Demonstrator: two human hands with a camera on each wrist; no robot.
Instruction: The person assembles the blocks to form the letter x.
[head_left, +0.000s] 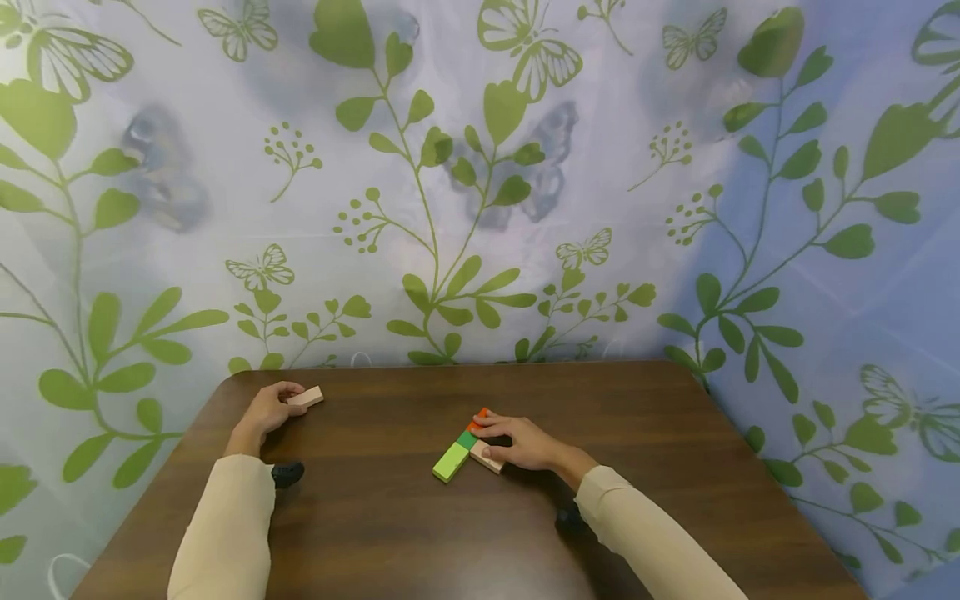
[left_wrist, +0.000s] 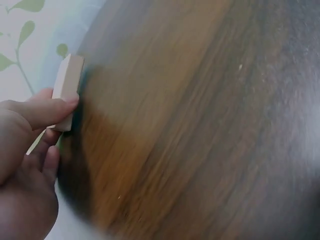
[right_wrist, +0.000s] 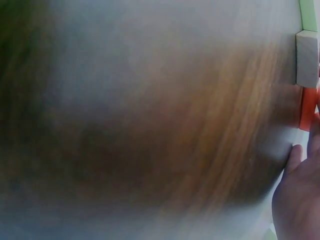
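Observation:
In the head view my left hand (head_left: 266, 412) is at the table's far left, pinching a pale wooden block (head_left: 311, 397) between thumb and fingers. The left wrist view shows the thumb lying across this block (left_wrist: 69, 82). Right of the table's middle, the fingers of my right hand (head_left: 528, 443) rest on an orange block (head_left: 481, 416), partly covering it. Its thumb lies at another pale wooden block (head_left: 486, 457). A dark green block (head_left: 467, 440) and a light green block (head_left: 451, 462) continue the line from the orange one, with the pale block branching off sideways.
The brown wooden table (head_left: 360, 517) has rounded far corners. Behind it hangs a pale curtain (head_left: 465, 208) printed with green leaves and butterflies. Dark wrist devices (head_left: 287, 474) show beneath both forearms, which are in cream sleeves (head_left: 228, 525).

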